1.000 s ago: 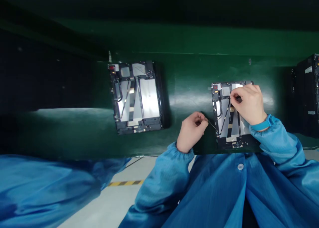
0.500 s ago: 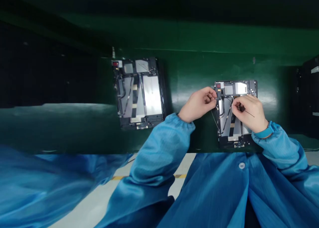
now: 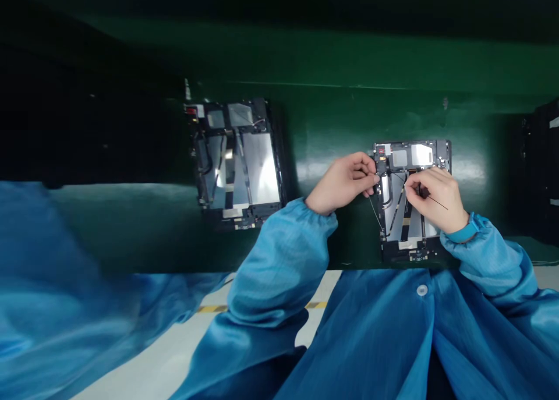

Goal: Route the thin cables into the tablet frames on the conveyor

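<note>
Surface: green-painted bench (image 3: pixel 336 120), glossy, with a grey floor (image 3: pixel 271 289) and yellow-and-black tape (image 3: pixel 257 307) showing below its edge.
Main item: opened tablet (image 3: pixel 410 202), lying flat on the bench, its silver panels and ribbon cables exposed, directly under both hands.
Left hand: left hand (image 3: pixel 343 183) closed in a pinch at the tablet's upper left edge, holding a thin wire (image 3: pixel 376 216) that runs down along that side.
Right hand: right hand (image 3: pixel 432 201) closed over a small dark object (image 3: pixel 423 193) above the tablet's middle; a fine black line (image 3: pixel 438 202) extends from it.
Right wrist: teal wristband (image 3: pixel 463 233) over a blue smock sleeve (image 3: pixel 489 254).
Nearby: second opened tablet (image 3: pixel 236 164), flat, to the left, untouched; black unit (image 3: pixel 544 167) at the right edge; blue sleeve (image 3: pixel 56 330) at lower left, owner not visible.
</note>
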The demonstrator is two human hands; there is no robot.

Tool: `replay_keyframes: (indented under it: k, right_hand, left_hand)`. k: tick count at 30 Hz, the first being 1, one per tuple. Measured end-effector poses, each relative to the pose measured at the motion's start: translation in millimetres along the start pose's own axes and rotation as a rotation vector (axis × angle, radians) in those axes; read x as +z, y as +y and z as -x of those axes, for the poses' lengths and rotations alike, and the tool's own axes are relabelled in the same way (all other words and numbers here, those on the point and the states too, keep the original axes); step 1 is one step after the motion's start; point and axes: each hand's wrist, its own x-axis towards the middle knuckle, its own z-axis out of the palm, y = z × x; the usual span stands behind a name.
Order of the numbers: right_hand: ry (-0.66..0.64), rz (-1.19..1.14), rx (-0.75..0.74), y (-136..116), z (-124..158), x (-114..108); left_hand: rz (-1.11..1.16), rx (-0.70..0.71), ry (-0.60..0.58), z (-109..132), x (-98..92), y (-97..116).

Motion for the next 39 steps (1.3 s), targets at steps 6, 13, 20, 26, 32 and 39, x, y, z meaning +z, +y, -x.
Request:
replay_keyframes:
  k: [6,13,20,26,32,39]
  right_hand:
    - [0.015,-0.019,-0.031,2.8,0.2,-0.1]
    - [0.018,-0.041,-0.045,6.1,0.9,-0.1]
    - [0.022,-0.054,-0.063,8.7,1.3,1.0]
    - [0.030,-0.146,-0.053,9.2,2.9,-6.1]
    - [0.171,-0.192,0.172,22.7,0.9,-25.2]
    - [0.166,0.175,-0.045,27.8,-17.4,-22.8]
  left_hand:
    - [0.039,-0.023,0.152,4.3,14.1,0.5]
    - [-0.674,0.206,0.150,-1.4,2.9,30.9]
    - [-0.892,0.317,-0.107,-27.8,-10.6,44.7]
    - [-1.023,0.317,-0.105,-27.2,-4.7,46.6]
    - [-1.071,0.341,0.009,-18.3,0.9,43.1]
    - [-1.097,0.157,0.128,22.6,54.8,47.2]
